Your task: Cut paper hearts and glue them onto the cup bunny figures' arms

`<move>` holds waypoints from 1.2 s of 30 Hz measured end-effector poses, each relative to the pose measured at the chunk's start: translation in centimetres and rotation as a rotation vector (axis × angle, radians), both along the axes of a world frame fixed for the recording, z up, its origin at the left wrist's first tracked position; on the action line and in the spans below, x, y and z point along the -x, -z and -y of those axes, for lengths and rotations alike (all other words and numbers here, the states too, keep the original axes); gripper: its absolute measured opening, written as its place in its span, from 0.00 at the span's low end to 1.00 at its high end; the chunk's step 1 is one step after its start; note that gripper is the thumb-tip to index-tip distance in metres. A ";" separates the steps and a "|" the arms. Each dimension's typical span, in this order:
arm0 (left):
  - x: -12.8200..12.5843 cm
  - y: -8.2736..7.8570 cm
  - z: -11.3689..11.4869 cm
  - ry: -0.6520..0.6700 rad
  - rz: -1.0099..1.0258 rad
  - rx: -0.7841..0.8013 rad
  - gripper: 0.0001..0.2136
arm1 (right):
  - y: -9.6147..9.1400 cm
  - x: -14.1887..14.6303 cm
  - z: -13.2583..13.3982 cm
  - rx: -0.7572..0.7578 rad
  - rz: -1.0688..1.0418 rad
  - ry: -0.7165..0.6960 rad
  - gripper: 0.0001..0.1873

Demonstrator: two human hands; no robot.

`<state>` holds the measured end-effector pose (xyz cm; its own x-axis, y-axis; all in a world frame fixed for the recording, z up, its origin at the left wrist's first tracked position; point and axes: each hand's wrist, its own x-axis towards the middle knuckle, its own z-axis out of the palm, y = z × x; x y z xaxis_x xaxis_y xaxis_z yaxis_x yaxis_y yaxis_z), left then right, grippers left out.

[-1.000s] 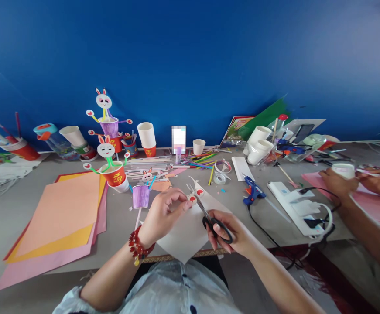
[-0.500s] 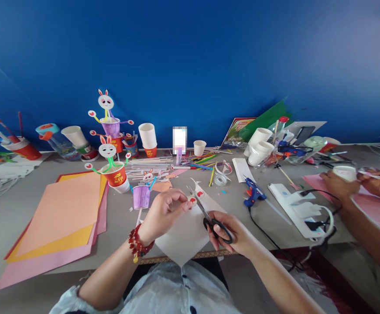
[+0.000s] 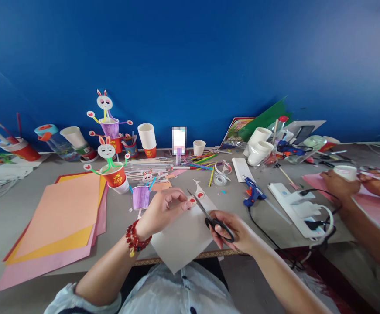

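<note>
Pinched in my left hand (image 3: pixel 168 207) is the white paper (image 3: pixel 183 240), gripped by its upper edge near two small circles with red hearts. The left circle (image 3: pixel 192 201) lies right at my fingertips; the other circle (image 3: pixel 200 196) is just beyond the scissor blades. My right hand (image 3: pixel 227 231) has its fingers in the black handles of the scissors (image 3: pixel 206 212). Their blades point up and left, between the two circles, and look nearly closed. The lower part of the sheet hangs over the table's front edge. A purple cup with a rabbit head (image 3: pixel 141 197) stands left of my left hand.
Coloured paper sheets (image 3: pixel 59 213) lie at the left, with rabbit cups (image 3: pixel 114 176) behind them. To the right are a blue glue gun (image 3: pixel 254 192) and a white power strip (image 3: pixel 294 211) with cables. Another person's hand (image 3: pixel 340 183) holds a white cup (image 3: pixel 345 173) at far right.
The paper has turned slightly, its lower corner shifting left and down. My left wrist has moved a little left. The scissors stay between the circles.
</note>
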<state>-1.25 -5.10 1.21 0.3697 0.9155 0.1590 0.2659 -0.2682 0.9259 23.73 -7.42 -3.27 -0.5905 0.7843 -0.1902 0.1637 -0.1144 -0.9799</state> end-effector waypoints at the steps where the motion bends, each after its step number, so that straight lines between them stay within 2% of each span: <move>1: 0.0 0.0 0.0 0.006 -0.001 0.009 0.13 | -0.1 0.0 0.0 0.003 0.007 0.005 0.30; 16: 0.4 -0.4 -0.6 0.050 -0.070 0.009 0.10 | -1.1 -0.4 -0.3 0.020 0.064 0.008 0.31; 22: 0.3 -0.6 -1.0 0.108 -0.022 0.020 0.08 | -1.1 -0.8 -0.5 -0.005 0.076 -0.032 0.30; 30: 0.5 -0.2 -1.7 0.168 -0.017 0.090 0.08 | -0.3 -2.0 -0.9 -0.055 0.081 -0.082 0.26; 36: 0.6 0.2 -2.0 0.182 -0.005 0.111 0.08 | 0.8 -2.2 -1.0 -0.022 0.037 -0.076 0.27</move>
<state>-1.87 -3.11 0.99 0.5311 0.8453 0.0589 0.2266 -0.2086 0.9514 25.97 -6.41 -4.08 -0.6413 0.7419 -0.1957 0.2068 -0.0785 -0.9752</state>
